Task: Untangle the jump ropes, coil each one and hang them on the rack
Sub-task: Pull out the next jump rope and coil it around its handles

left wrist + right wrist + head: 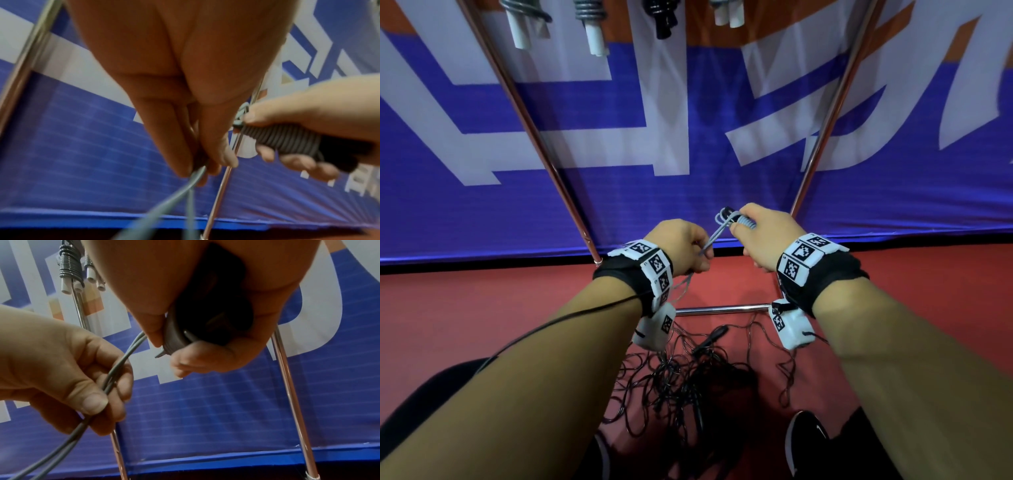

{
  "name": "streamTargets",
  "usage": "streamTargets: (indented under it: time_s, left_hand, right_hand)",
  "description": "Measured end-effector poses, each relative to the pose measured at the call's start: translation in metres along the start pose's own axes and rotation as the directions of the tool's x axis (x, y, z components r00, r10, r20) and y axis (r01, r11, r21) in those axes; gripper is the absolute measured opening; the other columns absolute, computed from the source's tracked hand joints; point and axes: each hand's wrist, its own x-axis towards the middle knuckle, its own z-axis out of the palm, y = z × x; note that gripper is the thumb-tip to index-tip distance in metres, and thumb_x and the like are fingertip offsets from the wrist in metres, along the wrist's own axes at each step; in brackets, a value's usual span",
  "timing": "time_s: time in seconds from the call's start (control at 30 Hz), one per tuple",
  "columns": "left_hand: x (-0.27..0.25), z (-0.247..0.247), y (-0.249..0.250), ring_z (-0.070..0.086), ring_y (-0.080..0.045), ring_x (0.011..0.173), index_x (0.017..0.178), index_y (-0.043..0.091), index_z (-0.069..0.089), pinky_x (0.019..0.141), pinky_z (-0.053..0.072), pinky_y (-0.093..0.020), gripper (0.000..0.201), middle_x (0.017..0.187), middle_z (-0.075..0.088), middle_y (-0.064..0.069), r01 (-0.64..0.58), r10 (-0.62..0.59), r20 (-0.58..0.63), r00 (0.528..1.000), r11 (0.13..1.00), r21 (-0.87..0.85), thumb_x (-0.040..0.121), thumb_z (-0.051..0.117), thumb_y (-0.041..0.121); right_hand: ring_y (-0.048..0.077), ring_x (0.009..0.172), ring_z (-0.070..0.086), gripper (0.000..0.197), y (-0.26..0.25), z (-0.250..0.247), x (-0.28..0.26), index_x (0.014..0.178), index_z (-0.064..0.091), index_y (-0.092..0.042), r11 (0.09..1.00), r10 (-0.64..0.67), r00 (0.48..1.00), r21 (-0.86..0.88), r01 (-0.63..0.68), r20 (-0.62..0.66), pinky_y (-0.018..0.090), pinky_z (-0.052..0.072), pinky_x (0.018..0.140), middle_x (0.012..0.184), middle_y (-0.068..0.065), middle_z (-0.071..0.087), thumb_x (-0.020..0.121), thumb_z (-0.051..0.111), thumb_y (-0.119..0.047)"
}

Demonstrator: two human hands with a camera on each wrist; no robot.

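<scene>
Your left hand (61, 369) pinches 2 strands of grey rope (115, 374) between thumb and fingers. Your right hand (763, 233) is clenched round the black handles (349, 154), already wound with grey turns. Keep the strands taut and lay each turn snug beside the last. The rack (534, 130) holds 4 coiled ropes (589, 20) above; a black tangle (681, 383) lies on the floor.

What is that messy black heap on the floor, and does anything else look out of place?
A knotted pile of black jump ropes sprawls on the red floor between the person's shoes, still untangled. Otherwise the coiled ropes hang neatly on the rack.
</scene>
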Motion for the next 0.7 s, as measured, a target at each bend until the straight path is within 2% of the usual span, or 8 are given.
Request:
streamTargets:
  time_s: [0.17, 0.27, 0.33, 0.4, 0.5, 0.6, 0.63, 0.7]
  left_hand:
    - [0.0, 0.003, 0.007, 0.075, -0.017, 0.061, 0.084, 0.014, 0.07, 0.063, 0.058, -0.026, 0.03, 0.069, 0.077, -0.003, 0.05, -0.044, -0.046, 0.998, 0.99, 0.135, 0.078, 0.093, 0.031]
    - [0.002, 0.007, 0.008, 0.066, -0.011, 0.05, 0.082, 0.016, 0.06, 0.05, 0.044, -0.022, 0.038, 0.062, 0.074, -0.002, 0.095, -0.077, -0.112, 0.991, 0.982, 0.164, 0.084, 0.087, 0.042]
    - [0.001, 0.008, 0.007, 0.062, -0.009, 0.047, 0.083, 0.017, 0.054, 0.04, 0.035, -0.017, 0.038, 0.063, 0.069, 0.001, 0.102, -0.076, -0.18, 0.981, 0.985, 0.142, 0.088, 0.083, 0.041]
    - [0.0, 0.011, 0.003, 0.065, -0.012, 0.044, 0.091, 0.017, 0.055, 0.037, 0.037, -0.015, 0.031, 0.069, 0.067, 0.001, 0.076, -0.06, -0.209, 0.976, 0.995, 0.067, 0.091, 0.081, 0.034]
    - [0.0, 0.01, 0.002, 0.073, -0.016, 0.061, 0.11, 0.026, 0.062, 0.057, 0.056, -0.026, 0.022, 0.086, 0.071, 0.001, -0.019, 0.026, -0.174, 0.984, 0.999, 0.04, 0.094, 0.076, 0.033]
    - [0.001, 0.002, 0.006, 0.069, -0.013, 0.095, 0.117, 0.029, 0.069, 0.076, 0.051, -0.022, 0.021, 0.106, 0.072, 0.007, -0.078, 0.082, -0.086, 0.993, 0.996, 0.053, 0.098, 0.07, 0.038]
    - [0.001, 0.0, 0.007, 0.07, -0.014, 0.1, 0.116, 0.027, 0.069, 0.083, 0.054, -0.027, 0.019, 0.107, 0.074, 0.007, -0.072, 0.072, -0.036, 0.997, 0.997, 0.005, 0.099, 0.069, 0.037]
    - [0.0, -0.002, 0.011, 0.075, -0.017, 0.101, 0.118, 0.023, 0.068, 0.094, 0.057, -0.041, 0.02, 0.111, 0.077, -0.001, -0.005, 0.027, 0.082, 0.996, 0.966, -0.258, 0.101, 0.066, 0.033]
  right_hand:
    - [0.029, 0.073, 0.075, 0.017, -0.004, -0.001, -0.001, 0.109, 0.063, -0.035, 0.997, -0.068, 0.998, 0.022, 0.068, -0.006, 0.055, 0.064, 0.063, 0.082, 0.002, 0.072, 0.101, 0.059, -0.049]
    - [0.025, 0.075, 0.075, 0.016, -0.004, -0.002, -0.001, 0.108, 0.063, -0.039, 0.995, -0.09, 0.996, 0.044, 0.091, -0.024, 0.053, 0.064, 0.065, 0.082, -0.002, 0.072, 0.099, 0.061, -0.052]
    - [0.025, 0.074, 0.074, 0.015, -0.004, -0.003, -0.001, 0.11, 0.064, -0.039, 0.993, -0.105, 0.994, 0.044, 0.106, -0.015, 0.051, 0.064, 0.067, 0.081, -0.001, 0.072, 0.1, 0.062, -0.05]
    - [0.025, 0.072, 0.073, 0.016, -0.004, -0.002, -0.001, 0.111, 0.065, -0.038, 0.993, -0.114, 0.993, 0.04, 0.114, -0.003, 0.051, 0.064, 0.067, 0.08, -0.001, 0.072, 0.1, 0.062, -0.049]
    - [0.022, 0.074, 0.073, 0.016, -0.001, -0.002, 0.0, 0.111, 0.064, -0.039, 0.992, -0.127, 0.992, 0.012, 0.127, -0.013, 0.049, 0.063, 0.068, 0.082, -0.004, 0.071, 0.1, 0.062, -0.05]
    - [0.023, 0.071, 0.069, 0.015, 0.0, -0.005, 0.001, 0.112, 0.063, -0.037, 0.993, -0.116, 0.993, -0.023, 0.115, -0.036, 0.045, 0.061, 0.066, 0.08, -0.004, 0.07, 0.101, 0.061, -0.047]
    - [0.023, 0.07, 0.068, 0.014, 0.001, -0.006, 0.001, 0.111, 0.063, -0.036, 0.993, -0.116, 0.992, -0.031, 0.114, -0.043, 0.043, 0.06, 0.065, 0.08, -0.004, 0.069, 0.102, 0.061, -0.046]
    - [0.023, 0.072, 0.067, 0.013, 0.001, -0.006, 0.001, 0.111, 0.063, -0.035, 0.992, -0.117, 0.992, -0.053, 0.114, -0.054, 0.041, 0.056, 0.064, 0.08, -0.004, 0.068, 0.102, 0.061, -0.046]
